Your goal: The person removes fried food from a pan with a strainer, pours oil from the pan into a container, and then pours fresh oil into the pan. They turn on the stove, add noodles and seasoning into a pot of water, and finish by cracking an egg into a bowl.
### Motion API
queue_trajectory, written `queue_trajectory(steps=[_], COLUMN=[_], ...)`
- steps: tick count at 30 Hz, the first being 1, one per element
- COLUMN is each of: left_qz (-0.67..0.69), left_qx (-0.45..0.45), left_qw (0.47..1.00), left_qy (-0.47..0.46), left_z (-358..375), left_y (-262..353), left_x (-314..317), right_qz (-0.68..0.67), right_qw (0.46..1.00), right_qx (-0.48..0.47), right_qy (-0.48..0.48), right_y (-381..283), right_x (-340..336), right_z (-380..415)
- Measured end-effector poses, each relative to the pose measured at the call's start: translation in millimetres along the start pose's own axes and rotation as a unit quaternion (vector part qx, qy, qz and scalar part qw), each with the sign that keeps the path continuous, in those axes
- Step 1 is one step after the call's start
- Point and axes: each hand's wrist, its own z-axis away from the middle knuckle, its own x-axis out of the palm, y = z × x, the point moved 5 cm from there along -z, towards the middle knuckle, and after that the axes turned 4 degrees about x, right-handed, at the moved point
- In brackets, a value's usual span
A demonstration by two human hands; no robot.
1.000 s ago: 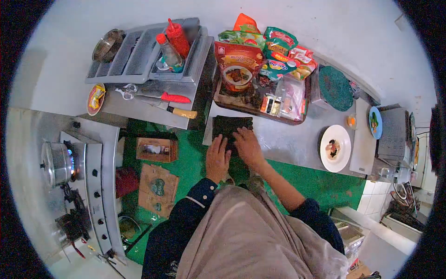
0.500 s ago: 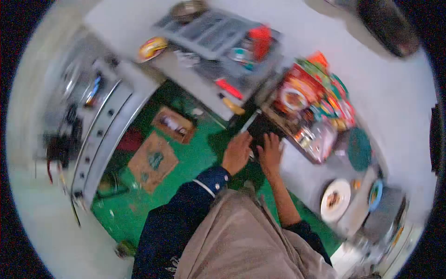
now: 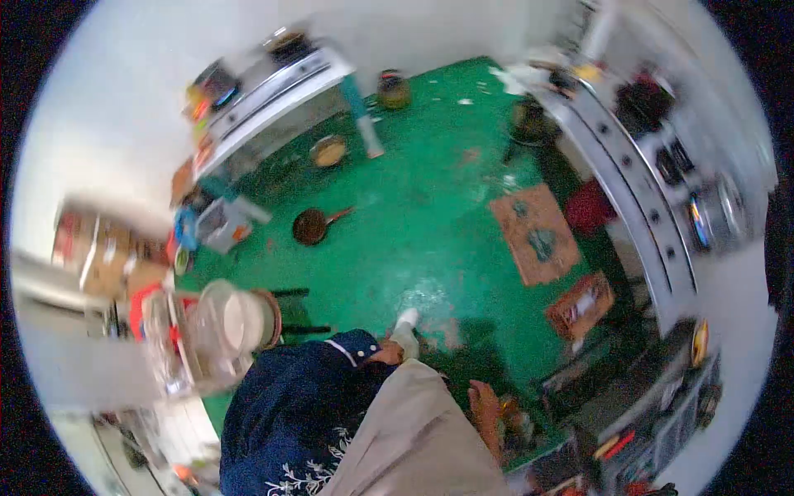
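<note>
The largest part of the view is taken up by the green floor point(image 3: 413, 223), which is spread from the centre out toward 12 o'clock. Along 2 to 3 o'clock a long steel stove unit point(image 3: 645, 207) is seen, with a row of dark knobs on its front; a lit burner point(image 3: 699, 223) is blurred at its far side. At 10 to 11 o'clock a second steel surface point(image 3: 265, 99) is set against the wall, with small coloured items on it that are too blurred to name. At 8 o'clock a rack with a large white bowl point(image 3: 231, 322) is seen.

At 6 o'clock the person's own body fills the lower edge: a dark blue sleeve point(image 3: 306, 397) and a beige apron point(image 3: 413, 446). The left arm is bent at the body's side, and the left hand point(image 3: 387, 353) is mostly covered by the cuff, only a small part showing beside a white shoe point(image 3: 405, 332); how its fingers are set cannot be told, and nothing can be made out in it. The right hand point(image 3: 485, 413) hangs low at 5 o'clock beside the apron, forearm bare, its fingers loosely curled and apart, with nothing held.

On the floor, two flattened cardboard pieces point(image 3: 538, 236) lie at 3 o'clock, well apart from both hands, with a smaller box point(image 3: 583, 307) just below them. A dark pan point(image 3: 313, 225) with its handle toward 2 o'clock lies at 10 o'clock. A round bowl point(image 3: 328, 151) rests nearer 11 o'clock, and a dark pot point(image 3: 394, 89) stands at 12 o'clock.
</note>
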Motion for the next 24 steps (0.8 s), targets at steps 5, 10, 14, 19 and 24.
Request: queue_trajectory(steps=[5, 10, 14, 19, 24], left_qz=[0.242, 0.423, 0.524, 0.62, 0.612], left_qx=[-0.071, -0.095, -0.105, -0.123, -0.22], left_qw=[0.964, 0.889, 0.824, 0.737, 0.636], left_qy=[0.09, 0.147, 0.185, 0.238, 0.417], left_z=[57, 93, 106, 100, 89], left_y=[-140, -240, -279, -323, -365], left_x=[19, 17, -3, -33, -89], right_qz=[0.18, 0.209, 0.182, 0.231, 0.276], right_qw=[0.969, 0.943, 0.919, 0.875, 0.822], right_qx=[-0.055, -0.128, -0.199, -0.211, -0.315], right_qy=[-0.163, -0.223, -0.289, -0.369, -0.386], right_y=[-58, -180, -254, -342, -369], right_x=[56, 176, 289, 421, 572], right_z=[-147, -299, -388, -494, -598])
